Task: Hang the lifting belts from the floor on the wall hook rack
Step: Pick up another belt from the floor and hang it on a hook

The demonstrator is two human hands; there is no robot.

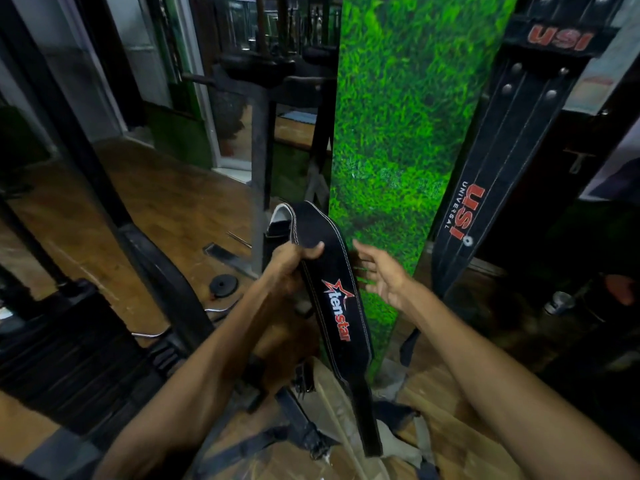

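My left hand [294,259] grips a black lifting belt [334,306] with a red and white "tenstar" logo, folded over at the top; its narrow end hangs down toward the floor. To the right of the belt my right hand [381,275] is open, fingers spread, holding nothing. A long black "USI" belt [485,188] hangs down the wall at the right, its top at the upper frame edge. The hook rack itself is not visible. More dark straps [298,434] lie on the floor below my arms.
A green grass-patterned wall panel [398,133] stands straight ahead. Black gym machine frames [86,168] and a weight stack fill the left. A small weight plate [224,285] lies on the wooden floor. A metal can [559,302] sits at the right.
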